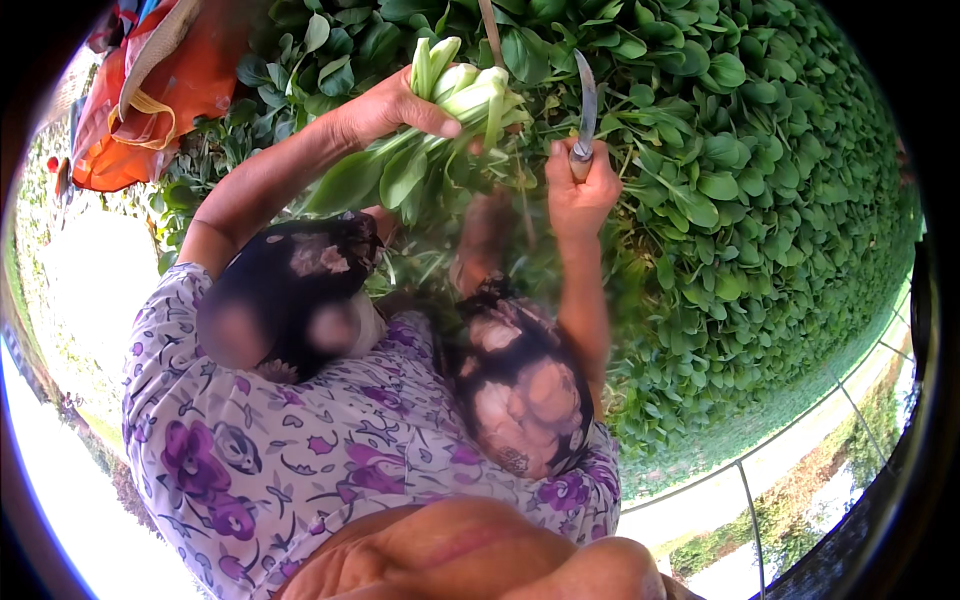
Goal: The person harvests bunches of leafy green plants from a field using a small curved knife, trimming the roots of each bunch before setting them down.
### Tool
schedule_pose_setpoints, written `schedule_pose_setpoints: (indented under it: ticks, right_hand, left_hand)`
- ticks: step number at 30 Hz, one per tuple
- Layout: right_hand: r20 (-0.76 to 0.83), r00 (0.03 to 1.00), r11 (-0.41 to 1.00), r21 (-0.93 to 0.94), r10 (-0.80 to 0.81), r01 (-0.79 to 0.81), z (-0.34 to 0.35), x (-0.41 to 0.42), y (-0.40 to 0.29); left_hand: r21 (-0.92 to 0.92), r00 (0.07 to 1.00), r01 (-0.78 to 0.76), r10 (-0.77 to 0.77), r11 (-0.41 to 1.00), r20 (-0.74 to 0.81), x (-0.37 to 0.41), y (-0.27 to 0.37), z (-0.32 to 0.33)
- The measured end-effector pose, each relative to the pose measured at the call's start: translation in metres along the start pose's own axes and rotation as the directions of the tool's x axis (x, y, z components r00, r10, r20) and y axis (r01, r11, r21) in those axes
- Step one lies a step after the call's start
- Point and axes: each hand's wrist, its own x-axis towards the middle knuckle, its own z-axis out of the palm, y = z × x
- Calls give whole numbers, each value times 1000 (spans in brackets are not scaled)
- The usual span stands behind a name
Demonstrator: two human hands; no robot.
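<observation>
A bunch of leafy greens (469, 97) with pale stalks, like choy sum or bok choy, is gripped in my left hand (401, 112). Its cut stalk ends point up and away from me, and its broad leaves hang toward my knee. The far fingers are mostly hidden behind the stalks. In my right hand (585, 187) is the handle of a sickle-like knife (587, 97) with a curved metal blade. The blade stands upright to the right of the bunch, apart from it. Growing greens (697, 165) surround the blade and the right hand.
A dense bed of leafy greens (772, 247) spreads to the right. An orange bag (172, 90) lies at the upper left with a woven hat-like brim (154, 49) against it. A thin stick (491, 34) rises beyond the bunch. Hoop poles (750, 510) curve at the lower right.
</observation>
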Motion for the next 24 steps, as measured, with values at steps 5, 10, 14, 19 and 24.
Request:
schedule_pose_setpoints:
  ticks: [5,10,14,19,24]
  right_hand:
    - [-18,1000,995,98,-10,12,6,1,-17]
    - [-15,994,986,129,105,-102,4,-8,-10]
    - [140,962,879,394,234,-270,14,-12,3]
    - [113,967,882,396,228,-254,39,-13,-10]
    - [-33,938,825,487,344,-285,-14,-23,-13]
  left_hand:
    - [-112,996,80,-84,990,-27,-1,-1,4]
    - [-22,992,81,-83,996,-96,3,-11,6]
    - [29,966,17,-9,999,-259,10,-17,26]
    - [216,940,-105,167,971,-296,38,-43,49]
    - [212,977,-183,201,960,-67,47,-43,89]
